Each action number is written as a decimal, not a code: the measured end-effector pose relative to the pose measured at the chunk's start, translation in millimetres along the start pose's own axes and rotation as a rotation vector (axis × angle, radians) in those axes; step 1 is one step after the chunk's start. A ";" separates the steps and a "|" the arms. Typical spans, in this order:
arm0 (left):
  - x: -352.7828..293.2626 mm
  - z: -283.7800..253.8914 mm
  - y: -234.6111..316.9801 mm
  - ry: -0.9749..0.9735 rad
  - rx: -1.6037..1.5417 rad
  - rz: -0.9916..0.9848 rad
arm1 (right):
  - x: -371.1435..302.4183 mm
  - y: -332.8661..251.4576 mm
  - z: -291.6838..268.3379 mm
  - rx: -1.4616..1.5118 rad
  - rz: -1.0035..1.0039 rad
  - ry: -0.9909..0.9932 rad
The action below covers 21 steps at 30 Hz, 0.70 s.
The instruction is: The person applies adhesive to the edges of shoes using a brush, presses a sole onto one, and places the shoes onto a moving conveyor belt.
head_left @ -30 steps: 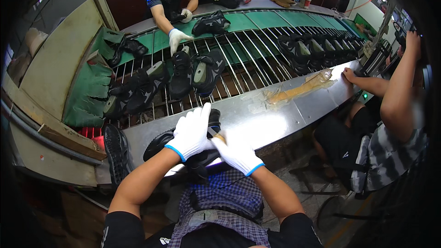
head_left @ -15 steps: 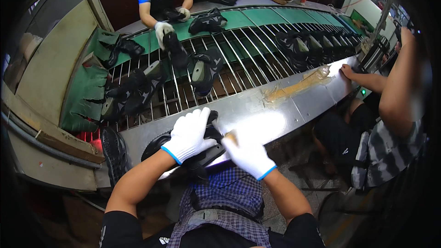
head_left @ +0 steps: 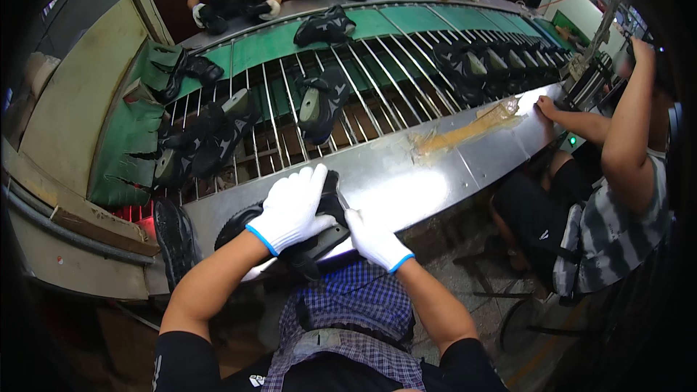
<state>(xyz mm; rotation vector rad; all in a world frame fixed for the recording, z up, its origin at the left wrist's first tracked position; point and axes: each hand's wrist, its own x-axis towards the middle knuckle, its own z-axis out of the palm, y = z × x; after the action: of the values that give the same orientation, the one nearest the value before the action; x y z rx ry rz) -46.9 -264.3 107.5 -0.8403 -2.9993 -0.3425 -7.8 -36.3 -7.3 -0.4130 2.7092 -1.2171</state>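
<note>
A black shoe rests at the near edge of the metal table, partly covered by my left hand. That hand, in a white glove with a blue cuff, clasps the shoe from above, fingers pointing away and thumb toward the right. My right hand, gloved alike, is closed round a thin, pale tool whose tip meets the shoe's far right side. The tool's handle is hidden in the glove. Left of my left forearm, another black shoe lies with its long side along the table's end.
Beyond the metal table runs a rack of metal rods with several black shoes on it. Two gloved people work across the rack. At the right sits another person, one hand on the table. A wooden panel bounds the left.
My right hand has drawn slightly left, bringing the tool against the shoe; my left hand keeps its hold. Across the rack, a person has lifted a black shoe off the rods and back toward themselves.
</note>
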 end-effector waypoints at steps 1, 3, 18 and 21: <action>-0.9 -1.0 -2.1 -0.015 -0.003 0.003 | -2.4 -4.9 -4.4 0.078 0.083 -0.054; -5.1 -0.5 -9.0 -0.041 0.015 -0.002 | -6.0 -29.1 -25.5 0.313 0.344 -0.249; 0.5 -20.9 -3.0 -0.189 0.044 0.142 | 10.3 10.2 -63.6 0.187 0.380 0.036; -31.1 -32.9 -18.8 0.059 -0.217 0.242 | 16.1 24.1 -79.7 -0.592 0.092 0.241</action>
<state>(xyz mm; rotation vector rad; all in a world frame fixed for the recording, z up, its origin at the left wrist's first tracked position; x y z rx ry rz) -31.6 -302.9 133.6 -1.1716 -2.7981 -0.6804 -46.8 30.6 27.2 -0.2040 3.2270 -0.4413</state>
